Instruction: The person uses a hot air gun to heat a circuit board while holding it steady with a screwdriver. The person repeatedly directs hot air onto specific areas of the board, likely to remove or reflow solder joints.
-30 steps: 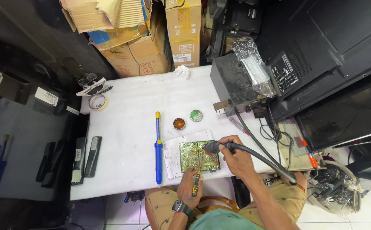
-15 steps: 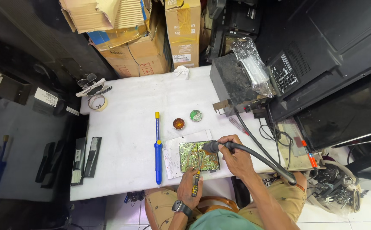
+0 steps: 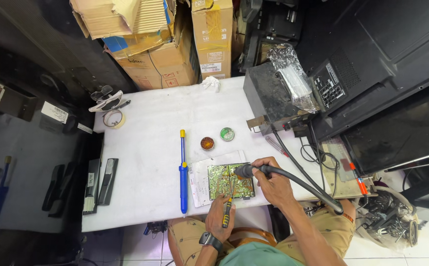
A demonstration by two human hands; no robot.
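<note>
A black nozzle with a thick hose (image 3: 246, 171) was gripped in the right hand (image 3: 273, 183), its tip held over the green circuit board (image 3: 230, 181). A small yellow-and-black tool (image 3: 227, 211) was clasped in the left hand (image 3: 219, 216), its point laid on the board's near edge. The board was set on a sheet of white paper (image 3: 198, 178) at the front of the white table (image 3: 145, 148), just before the person's knees. Just to the left of the paper a blue pump with a yellow tip (image 3: 183, 171) was laid lengthwise. Two small round tins, one amber (image 3: 207, 143) and one green (image 3: 227, 134), were placed beyond the board. Farther back a black metal box (image 3: 268, 96) was stood at the right, a roll of tape (image 3: 113, 118) at the left edge, and cardboard boxes (image 3: 170, 44) were stacked behind the table.
</note>
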